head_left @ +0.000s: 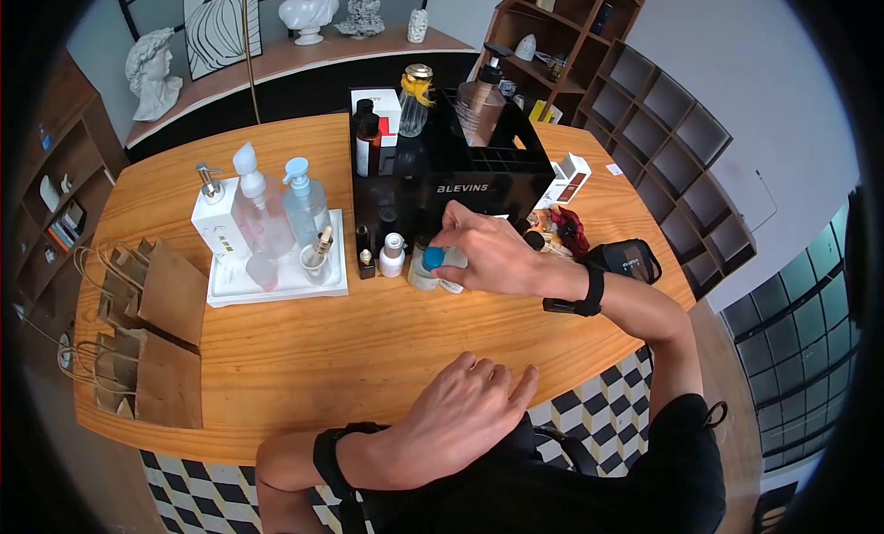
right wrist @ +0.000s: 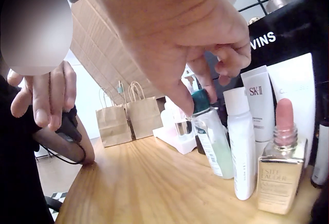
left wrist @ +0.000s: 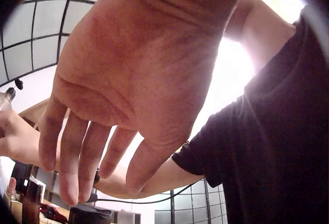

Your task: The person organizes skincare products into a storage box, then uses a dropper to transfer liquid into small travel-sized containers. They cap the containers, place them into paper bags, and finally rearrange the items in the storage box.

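Observation:
The right hand [head_left: 493, 250] pinches the blue-green cap of a small clear bottle [head_left: 423, 274] in front of the black organizer [head_left: 451, 189]. In the right wrist view thumb and fingers hold that cap [right wrist: 201, 100], and the bottle [right wrist: 216, 147] leans slightly, with pale green liquid low inside. Right beside it stands a white bottle [right wrist: 240, 147]; a gold-toned glass bottle [right wrist: 277, 183] is nearer the camera. The left hand [head_left: 458, 412] hangs over the table's front edge, fingers loosely spread and holding nothing; its palm [left wrist: 139, 64] fills much of the left wrist view.
A white tray [head_left: 276, 291] with pump bottles stands left of the organizer. Paper bags [head_left: 166, 377] are at the table's left end. A small white bottle [head_left: 392, 256] is left of the held one. Right of the hand lie a dark red flower [head_left: 569, 230] and a black case [head_left: 626, 260].

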A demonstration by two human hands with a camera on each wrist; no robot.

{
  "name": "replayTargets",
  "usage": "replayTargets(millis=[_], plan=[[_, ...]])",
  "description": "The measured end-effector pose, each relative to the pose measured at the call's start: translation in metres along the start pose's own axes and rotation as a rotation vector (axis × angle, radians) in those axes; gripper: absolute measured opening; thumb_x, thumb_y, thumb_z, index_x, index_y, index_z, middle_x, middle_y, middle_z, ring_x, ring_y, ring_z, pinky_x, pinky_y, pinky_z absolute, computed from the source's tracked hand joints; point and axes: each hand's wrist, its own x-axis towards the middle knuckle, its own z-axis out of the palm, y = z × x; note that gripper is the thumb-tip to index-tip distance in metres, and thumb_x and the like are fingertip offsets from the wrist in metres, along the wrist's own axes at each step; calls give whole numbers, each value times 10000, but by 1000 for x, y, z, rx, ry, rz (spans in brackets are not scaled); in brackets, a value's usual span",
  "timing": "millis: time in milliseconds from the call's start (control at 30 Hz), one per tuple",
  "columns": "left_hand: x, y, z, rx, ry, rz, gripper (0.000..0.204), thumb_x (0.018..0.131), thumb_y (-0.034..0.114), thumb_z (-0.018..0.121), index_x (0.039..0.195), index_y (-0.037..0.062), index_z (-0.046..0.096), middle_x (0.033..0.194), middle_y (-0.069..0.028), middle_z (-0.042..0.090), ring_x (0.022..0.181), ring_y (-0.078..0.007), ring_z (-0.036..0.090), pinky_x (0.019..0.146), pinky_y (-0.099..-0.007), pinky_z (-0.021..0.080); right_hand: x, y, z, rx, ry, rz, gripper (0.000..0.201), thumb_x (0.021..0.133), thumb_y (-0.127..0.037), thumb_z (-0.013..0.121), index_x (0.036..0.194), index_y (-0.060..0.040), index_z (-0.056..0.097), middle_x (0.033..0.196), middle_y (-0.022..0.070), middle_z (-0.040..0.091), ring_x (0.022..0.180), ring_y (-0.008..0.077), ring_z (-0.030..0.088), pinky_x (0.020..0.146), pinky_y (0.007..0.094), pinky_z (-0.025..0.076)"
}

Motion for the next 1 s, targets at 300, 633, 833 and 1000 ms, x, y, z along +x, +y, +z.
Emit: replayTargets(millis=[300,633,833,1000], plan=[[0,-1,0,-3,-13,0,626,846,65,726,1443,-81,602,947,-179,711,864,-291,713,872,-412,572,4,-4,-24,31,-1,25,385,910,-337,823,1100,-3,797,1053,148,628,931,349,696,802,441,569],[-2,1,-4,4,-17,14,612,849,65,686,1431,-98,596,1000,-210,715,919,-320,723,904,-423,564,34,-13,-58,-19,186,-37,287,931,-263,793,1034,5,789,994,154,673,839,349,724,728,444,576],[-3,4,-4,11,-34,10,607,871,63,656,1449,-99,572,1027,-228,713,944,-337,724,930,-433,563,93,-14,-69,-210,293,-81,410,960,-240,759,1260,27,676,1107,210,661,896,435,724,782,514,596],[-4,5,-7,-2,-34,4,612,874,58,657,1458,-96,559,1049,-240,714,971,-354,727,953,-440,562,146,-5,-53,-181,371,-24,578,1004,-391,714,1363,49,605,1085,264,727,1000,449,725,877,513,585]])
